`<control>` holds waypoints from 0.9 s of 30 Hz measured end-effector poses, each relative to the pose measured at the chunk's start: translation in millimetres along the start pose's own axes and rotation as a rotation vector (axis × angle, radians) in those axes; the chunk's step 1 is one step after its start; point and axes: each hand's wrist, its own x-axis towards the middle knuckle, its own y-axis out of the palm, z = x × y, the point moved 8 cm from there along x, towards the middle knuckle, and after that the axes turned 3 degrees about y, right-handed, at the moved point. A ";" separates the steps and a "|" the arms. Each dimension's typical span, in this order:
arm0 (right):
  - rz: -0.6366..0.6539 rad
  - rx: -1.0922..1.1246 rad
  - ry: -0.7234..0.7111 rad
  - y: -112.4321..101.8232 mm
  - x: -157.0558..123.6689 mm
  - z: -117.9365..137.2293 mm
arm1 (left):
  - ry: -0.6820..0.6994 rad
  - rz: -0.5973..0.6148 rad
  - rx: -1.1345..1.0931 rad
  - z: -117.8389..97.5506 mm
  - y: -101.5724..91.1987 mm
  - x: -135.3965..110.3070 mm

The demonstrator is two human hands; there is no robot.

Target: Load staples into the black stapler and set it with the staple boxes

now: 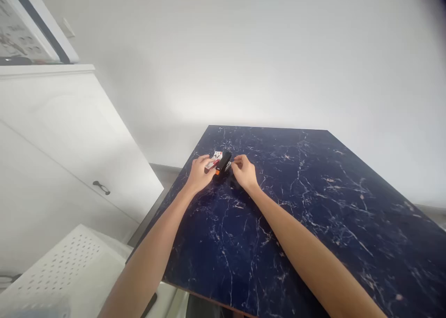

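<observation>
Near the far left part of the table, my left hand [200,173] has its thumb and fingers around a small white-and-red box [218,155] with a dark picture on it. Right beside the box is a small black object [225,161] with an orange end [217,172]; its kind is hard to make out. My left thumb reaches close to that orange end. A thin silvery piece [228,166] shows along the black object's right side. My right hand [244,171] is next to it, fingers curled and pinched; what lies between the fingertips is too small to tell.
The dark blue marble-patterned table [299,206] stands by a white wall [251,53]. On the left is a white cabinet [69,146] with a dark handle [101,188], and a white perforated container [62,271] sits below the table's left edge.
</observation>
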 end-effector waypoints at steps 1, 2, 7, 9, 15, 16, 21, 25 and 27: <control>-0.039 -0.011 0.006 -4.8 5.8 -4.6 | 0.009 0.016 0.008 -0.4 0.6 -0.3; -0.056 -0.019 0.004 -7.7 12.1 -8.6 | 0.016 0.043 0.015 -0.3 2.4 -0.6; 0.197 -0.089 -0.108 8.6 33.0 -16.5 | -0.046 0.181 0.023 12.7 11.8 -1.4; 0.250 -0.119 -0.119 12.1 34.1 -17.8 | -0.055 0.198 0.009 17.2 12.5 -0.6; 0.219 -0.109 -0.094 -2.0 40.1 -22.1 | -0.052 0.247 -0.034 28.6 16.5 1.5; 0.213 -0.112 -0.095 -5.7 42.0 -23.7 | -0.049 0.254 -0.040 30.0 17.3 1.6; 0.190 -0.163 -0.082 -29.8 49.7 -36.6 | -0.064 0.250 -0.023 31.8 16.7 0.0; 0.153 -0.234 -0.089 -50.5 50.4 -41.6 | -0.074 0.198 -0.022 24.5 11.7 -1.5; 0.170 -0.260 -0.138 -52.5 47.8 -37.5 | -0.084 0.176 -0.022 21.7 9.9 -1.9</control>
